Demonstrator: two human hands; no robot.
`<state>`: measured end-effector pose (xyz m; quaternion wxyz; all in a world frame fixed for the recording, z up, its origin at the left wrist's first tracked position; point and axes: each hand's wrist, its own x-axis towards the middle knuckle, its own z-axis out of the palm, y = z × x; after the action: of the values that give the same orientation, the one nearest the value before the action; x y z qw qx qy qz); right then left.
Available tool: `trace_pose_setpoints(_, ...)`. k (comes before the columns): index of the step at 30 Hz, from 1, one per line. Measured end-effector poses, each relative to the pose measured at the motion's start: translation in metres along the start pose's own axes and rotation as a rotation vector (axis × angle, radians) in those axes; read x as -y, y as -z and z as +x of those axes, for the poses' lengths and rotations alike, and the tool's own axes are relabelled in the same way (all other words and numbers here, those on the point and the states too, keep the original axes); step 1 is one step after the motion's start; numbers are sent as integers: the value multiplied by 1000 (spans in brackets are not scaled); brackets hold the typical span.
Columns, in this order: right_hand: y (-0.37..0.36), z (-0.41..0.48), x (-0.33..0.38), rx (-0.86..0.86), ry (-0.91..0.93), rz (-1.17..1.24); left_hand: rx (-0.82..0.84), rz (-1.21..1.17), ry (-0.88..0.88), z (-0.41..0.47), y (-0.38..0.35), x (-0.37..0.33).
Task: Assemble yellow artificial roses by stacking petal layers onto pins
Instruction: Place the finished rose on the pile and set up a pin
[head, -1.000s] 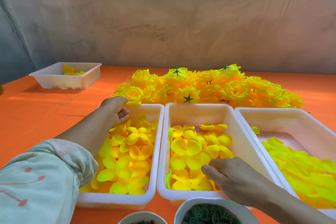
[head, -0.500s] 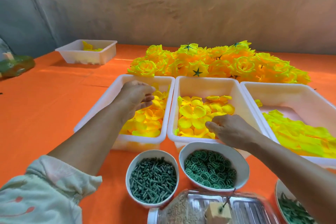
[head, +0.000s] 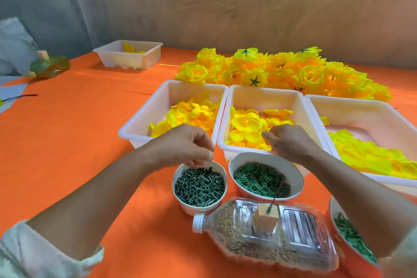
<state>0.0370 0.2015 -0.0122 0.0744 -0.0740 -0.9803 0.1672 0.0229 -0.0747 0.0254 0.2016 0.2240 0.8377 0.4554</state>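
My left hand (head: 187, 144) hovers over the front rim of the left tray (head: 140, 124) and just above the bowl of green pins (head: 199, 187). Its fingers are curled, tips pressed to the thumb, and nothing shows between them. My right hand (head: 291, 142) reaches into the front of the middle tray (head: 264, 90). Its thumb and curled fingers pinch into the yellow petal layers (head: 248, 124); the fingertips are hidden. Smaller yellow petals (head: 194, 113) fill the left tray. A sand-filled bottle (head: 270, 239) lies in front and carries a wooden block (head: 265, 219) with an upright pin (head: 274, 198).
The right tray (head: 361, 101) holds flat yellow-green petals. A pile of finished roses (head: 282, 70) lies behind the trays. A bowl of green rings (head: 261, 178) and another bowl of green parts (head: 352, 237) stand near me. A small tray (head: 128, 54) and a green bottle (head: 49, 65) sit far left.
My left hand has left the petals in the left tray and drawn back toward me, over the pin bowl. My right hand stays in the middle tray. The camera has tilted down.
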Motion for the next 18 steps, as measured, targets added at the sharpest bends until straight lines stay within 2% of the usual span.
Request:
trace_pose_setpoints(2,-2,-1,-2,-5,-2,-8,24,192,9,-5,-7,10)
trace_pose_setpoints(5,-3,-1,-1,-6,-7,-16,-20,615,-40,-10,-17,24)
trace_pose_setpoints(7,-3,-2,-1,-23,-2,-20,-41,763,-78,-12,-24,30)
trace_pose_setpoints(12,-3,-4,-3,-75,0,-31,-145,842,-122,-9,-36,37)
trace_pose_setpoints(18,-5,-3,-6,-96,1,-53,-131,827,-82,-8,-36,36)
